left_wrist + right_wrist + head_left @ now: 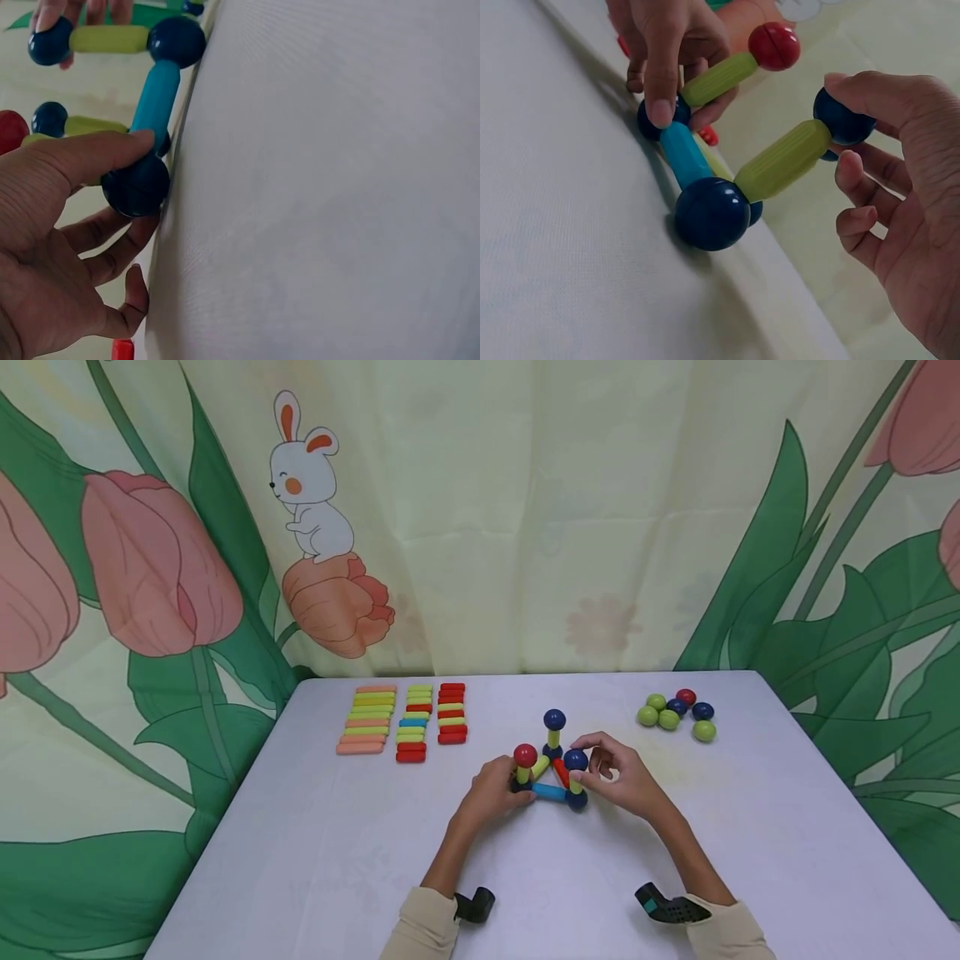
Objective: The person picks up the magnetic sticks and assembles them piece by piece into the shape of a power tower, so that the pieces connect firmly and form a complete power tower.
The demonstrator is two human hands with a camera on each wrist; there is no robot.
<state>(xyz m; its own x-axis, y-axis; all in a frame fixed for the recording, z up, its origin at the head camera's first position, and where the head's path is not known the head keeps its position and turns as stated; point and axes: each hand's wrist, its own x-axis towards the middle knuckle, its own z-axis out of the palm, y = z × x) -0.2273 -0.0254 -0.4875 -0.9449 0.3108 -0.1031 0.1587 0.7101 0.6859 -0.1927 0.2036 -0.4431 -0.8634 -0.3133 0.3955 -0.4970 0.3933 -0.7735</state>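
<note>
On my remote feed, the left hand (pixel 492 790) pinched a lower blue ball (pixel 136 189), the right hand (pixel 624 778) an upper blue ball (pixel 845 121); the stick frame (pixel 550 792) stood between them on the table (pixel 330 852), loose sticks (pixel 369 720) beyond.

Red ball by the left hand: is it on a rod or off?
On: the red ball sits at one end of a green rod.

Head view looked forward and down across the table (pixel 337 843) toward the curtain (pixel 465 527) from farther off; left wrist camera (pixel 476 906) and right wrist camera (pixel 667 906) faced inward, close and tilted, sharing the blue rod (pixel 684 154).
</note>
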